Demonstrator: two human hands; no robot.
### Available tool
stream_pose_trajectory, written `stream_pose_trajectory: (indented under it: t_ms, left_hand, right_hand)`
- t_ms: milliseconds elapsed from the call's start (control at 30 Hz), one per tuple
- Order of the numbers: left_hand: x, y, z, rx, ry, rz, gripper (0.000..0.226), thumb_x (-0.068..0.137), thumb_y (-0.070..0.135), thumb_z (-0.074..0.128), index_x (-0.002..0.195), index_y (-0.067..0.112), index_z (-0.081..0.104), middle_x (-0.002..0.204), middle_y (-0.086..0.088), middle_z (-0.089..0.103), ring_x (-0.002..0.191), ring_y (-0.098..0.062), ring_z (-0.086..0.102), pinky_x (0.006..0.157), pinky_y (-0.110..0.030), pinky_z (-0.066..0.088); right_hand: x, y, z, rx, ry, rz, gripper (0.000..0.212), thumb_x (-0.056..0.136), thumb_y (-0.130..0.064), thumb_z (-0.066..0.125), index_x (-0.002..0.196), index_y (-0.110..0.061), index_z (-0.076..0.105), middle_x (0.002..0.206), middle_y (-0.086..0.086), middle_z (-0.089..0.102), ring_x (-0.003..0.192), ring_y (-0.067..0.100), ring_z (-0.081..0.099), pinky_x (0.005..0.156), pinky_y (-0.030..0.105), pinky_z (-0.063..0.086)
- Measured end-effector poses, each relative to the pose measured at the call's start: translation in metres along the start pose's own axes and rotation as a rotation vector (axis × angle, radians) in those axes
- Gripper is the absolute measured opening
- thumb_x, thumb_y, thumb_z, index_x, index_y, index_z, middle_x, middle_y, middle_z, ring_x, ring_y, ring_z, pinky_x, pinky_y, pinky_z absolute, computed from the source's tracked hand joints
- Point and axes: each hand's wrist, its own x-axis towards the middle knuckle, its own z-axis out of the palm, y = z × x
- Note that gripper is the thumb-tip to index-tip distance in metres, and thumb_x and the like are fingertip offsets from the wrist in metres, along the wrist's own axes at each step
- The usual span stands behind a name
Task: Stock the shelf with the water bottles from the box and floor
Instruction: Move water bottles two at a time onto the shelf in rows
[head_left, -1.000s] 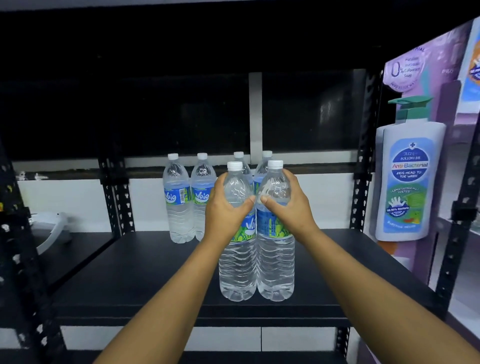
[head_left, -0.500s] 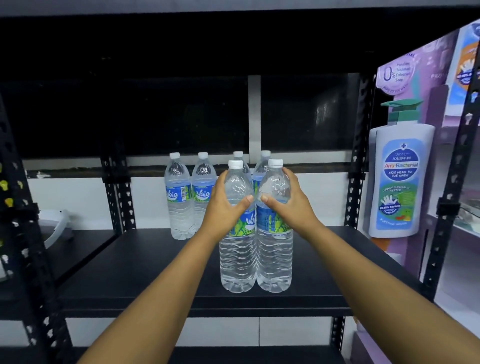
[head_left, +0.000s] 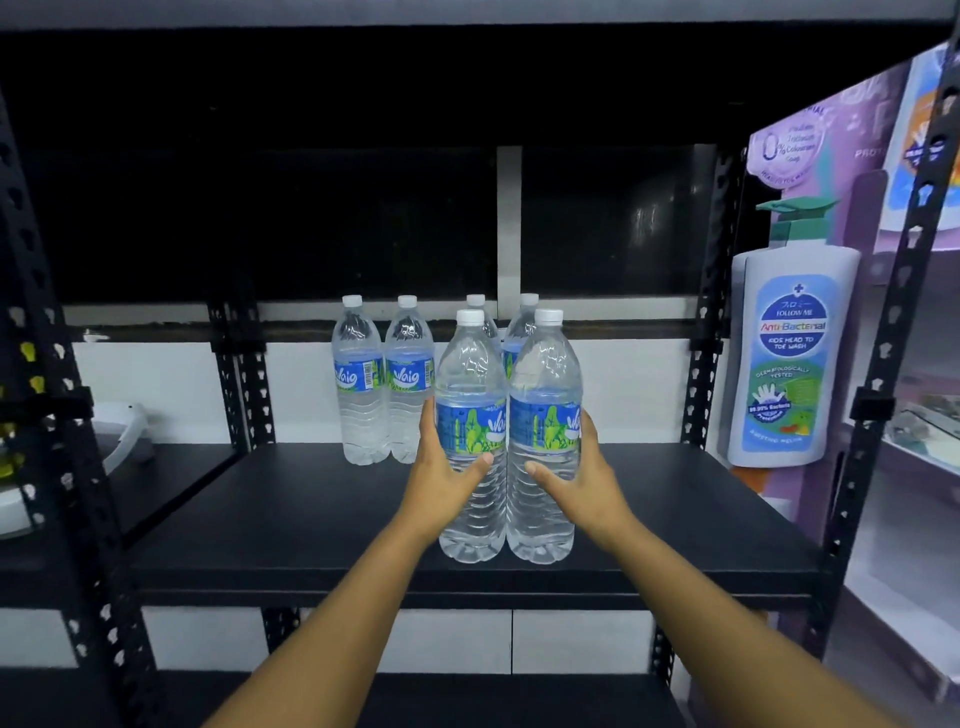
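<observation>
Two clear plastic water bottles with white caps and blue-green labels stand upright, touching side by side, near the front edge of the black metal shelf board (head_left: 311, 514). Left hand (head_left: 447, 478) wraps the lower half of the left front bottle (head_left: 470, 405), thumb curled across its front under the label, fingers hidden behind. Right hand (head_left: 582, 483) does the same on the right front bottle (head_left: 545, 400). Both bases sit on the board. Four more identical bottles stand at the back: a pair of back bottles (head_left: 384, 379) fully visible to the left, the other two mostly hidden behind the front pair. Large purple soap-bottle display (head_left: 795, 353) beside the rack's right post.
</observation>
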Motion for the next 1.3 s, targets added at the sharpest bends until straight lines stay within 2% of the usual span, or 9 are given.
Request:
stream_pose_trajectory:
  t_ms: [167,300,400,500,567,833,1067,1200,1300]
  left_hand:
    - [-0.025,-0.029,0.005,-0.003,-0.003,-0.057,0.094,0.084,0.03,0.073,0.151,0.036,0.008,0.149,0.013,0.037,0.133,-0.004,0.039,0.112,-0.036,0.034]
    - [-0.04,-0.044,0.01,-0.017,0.0,-0.059,0.085,0.085,0.025,0.072,0.149,0.037,0.018,0.143,0.018,0.043,0.128,0.0,0.045,0.109,-0.033,0.039]
    - [-0.044,-0.049,0.011,-0.049,0.012,-0.064,0.082,0.086,0.022,0.072,0.148,0.038,0.021,0.14,0.019,0.047,0.124,0.005,0.048,0.106,-0.03,0.041]
    - [-0.043,-0.053,0.012,-0.059,0.028,-0.074,0.082,0.085,0.022,0.073,0.148,0.038,0.023,0.138,0.02,0.049,0.122,0.004,0.05,0.105,-0.031,0.042]
    - [-0.041,-0.055,0.012,-0.06,0.032,-0.077,0.083,0.084,0.024,0.074,0.148,0.039,0.023,0.139,0.018,0.05,0.123,0.0,0.051,0.105,-0.034,0.043]
    - [-0.03,-0.063,0.015,-0.057,0.044,-0.078,0.084,0.083,0.025,0.075,0.147,0.04,0.024,0.136,0.016,0.051,0.121,-0.004,0.053,0.103,-0.033,0.045]
    - [-0.013,-0.073,0.021,-0.052,0.057,-0.078,0.082,0.082,0.022,0.076,0.145,0.036,0.026,0.131,0.019,0.054,0.117,0.001,0.055,0.102,-0.03,0.045]
    - [-0.001,-0.079,0.024,-0.046,0.053,-0.082,0.082,0.082,0.023,0.076,0.145,0.035,0.025,0.132,0.015,0.054,0.118,-0.005,0.056,0.101,-0.029,0.045]
    - [0.008,-0.083,0.027,-0.057,0.049,-0.086,0.081,0.083,0.022,0.075,0.144,0.036,0.024,0.133,0.015,0.052,0.119,-0.006,0.055,0.099,-0.026,0.043]
  right_hand:
    - [-0.021,0.012,0.01,-0.005,0.026,0.02,0.082,0.081,-0.029,0.077,0.143,-0.044,0.024,0.129,-0.026,0.053,0.115,-0.009,0.053,0.091,0.017,0.044]
    - [-0.033,0.022,0.014,-0.021,0.034,0.055,0.083,0.082,-0.027,0.075,0.136,-0.059,0.02,0.128,-0.031,0.051,0.114,-0.007,0.053,0.091,0.018,0.043]
    - [-0.04,0.03,0.017,-0.017,0.039,0.079,0.08,0.083,-0.026,0.075,0.128,-0.065,0.022,0.122,-0.039,0.049,0.111,-0.017,0.05,0.086,0.01,0.041]
    - [-0.041,0.034,0.018,0.002,0.048,0.099,0.079,0.083,-0.024,0.075,0.132,-0.06,0.024,0.12,-0.041,0.049,0.108,-0.022,0.049,0.08,0.003,0.04]
    - [-0.039,0.036,0.018,0.005,0.047,0.101,0.079,0.083,-0.026,0.075,0.135,-0.056,0.025,0.121,-0.038,0.05,0.108,-0.021,0.05,0.081,0.003,0.04]
    - [-0.029,0.047,0.018,-0.002,0.014,0.1,0.081,0.083,-0.031,0.075,0.144,-0.048,0.025,0.133,-0.022,0.054,0.117,-0.002,0.054,0.096,0.024,0.045]
    - [-0.009,0.062,0.018,-0.017,-0.017,0.119,0.081,0.082,-0.034,0.075,0.144,-0.048,0.024,0.122,-0.027,0.056,0.106,-0.006,0.056,0.094,0.023,0.046]
    - [0.003,0.071,0.019,-0.005,-0.027,0.115,0.082,0.082,-0.036,0.075,0.145,-0.045,0.024,0.129,-0.021,0.056,0.113,0.001,0.057,0.096,0.026,0.047]
    - [0.012,0.078,0.022,0.008,-0.02,0.122,0.081,0.082,-0.034,0.076,0.144,-0.044,0.026,0.126,-0.023,0.057,0.112,0.0,0.059,0.096,0.027,0.048]
